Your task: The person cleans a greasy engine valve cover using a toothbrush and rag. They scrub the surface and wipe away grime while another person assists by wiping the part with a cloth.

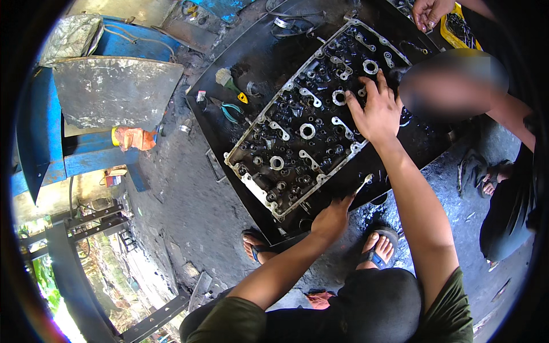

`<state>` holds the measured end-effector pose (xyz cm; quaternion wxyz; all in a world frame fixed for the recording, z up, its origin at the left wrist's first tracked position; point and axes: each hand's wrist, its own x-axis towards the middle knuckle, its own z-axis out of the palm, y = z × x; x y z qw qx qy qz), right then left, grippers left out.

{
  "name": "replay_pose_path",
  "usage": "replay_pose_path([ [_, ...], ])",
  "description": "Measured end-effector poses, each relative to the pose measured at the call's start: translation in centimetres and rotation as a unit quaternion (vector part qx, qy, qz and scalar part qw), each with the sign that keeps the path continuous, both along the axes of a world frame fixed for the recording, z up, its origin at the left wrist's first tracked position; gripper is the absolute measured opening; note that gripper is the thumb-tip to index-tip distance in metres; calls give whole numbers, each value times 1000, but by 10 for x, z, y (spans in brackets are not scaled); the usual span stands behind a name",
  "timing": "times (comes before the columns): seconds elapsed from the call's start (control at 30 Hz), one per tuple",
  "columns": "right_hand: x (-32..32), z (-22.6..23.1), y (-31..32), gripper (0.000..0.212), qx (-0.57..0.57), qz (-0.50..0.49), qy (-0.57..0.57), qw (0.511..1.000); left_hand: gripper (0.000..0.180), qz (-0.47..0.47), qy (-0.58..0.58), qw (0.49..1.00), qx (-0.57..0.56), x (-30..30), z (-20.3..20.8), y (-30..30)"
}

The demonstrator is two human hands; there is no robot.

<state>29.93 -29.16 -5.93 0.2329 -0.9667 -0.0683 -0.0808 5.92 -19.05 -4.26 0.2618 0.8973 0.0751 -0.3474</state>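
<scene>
A large engine cylinder head (257, 191), dark and oily with a pale metal rim, lies slantwise in front of me. Rocker pieces, rings and springs show across its top. My right hand (380, 111) rests at its right side, fingers spread, with nothing visible in them. By the near edge, my left hand (333, 220) is closed around a slim tool (365, 182) whose pale end points up and right. Its exact kind is unclear, and most of the left fingers are hidden.
The head lies in a black metal tray (234, 137). A brush (226, 78) and teal-handled pliers (230, 112) lie left. A co-worker's hand (433, 12) is beside a yellow container (457, 31) of small metal parts. Their blurred head leans over the right side. Blue metalwork (94, 154) stands left.
</scene>
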Motion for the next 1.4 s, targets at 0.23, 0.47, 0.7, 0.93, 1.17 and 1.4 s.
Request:
replay_pose_path([
  [0.23, 1, -2, 4, 57, 4, -17, -16, 1000, 48, -77, -76, 994, 28, 24, 145, 85],
  [0.47, 1, 2, 4, 59, -12, -23, 8, 1000, 22, -90, -226, 946, 212, 146, 158, 156],
  [0.7, 0, 3, 4, 58, -8, -22, 9, 1000, 16, -204, -178, 901, 339, 221, 147, 178],
  [0.93, 0, 5, 5, 56, 10, -24, 7, 1000, 17, -196, -164, 903, 347, 216, 154, 193],
  [1.17, 1, 6, 4, 58, -2, -29, 27, 999, 22, -173, -256, 916, 256, 233, 154, 201],
  [1.4, 1, 5, 4, 60, 13, -27, 25, 999, 22, -213, -212, 915, 270, 223, 157, 200],
])
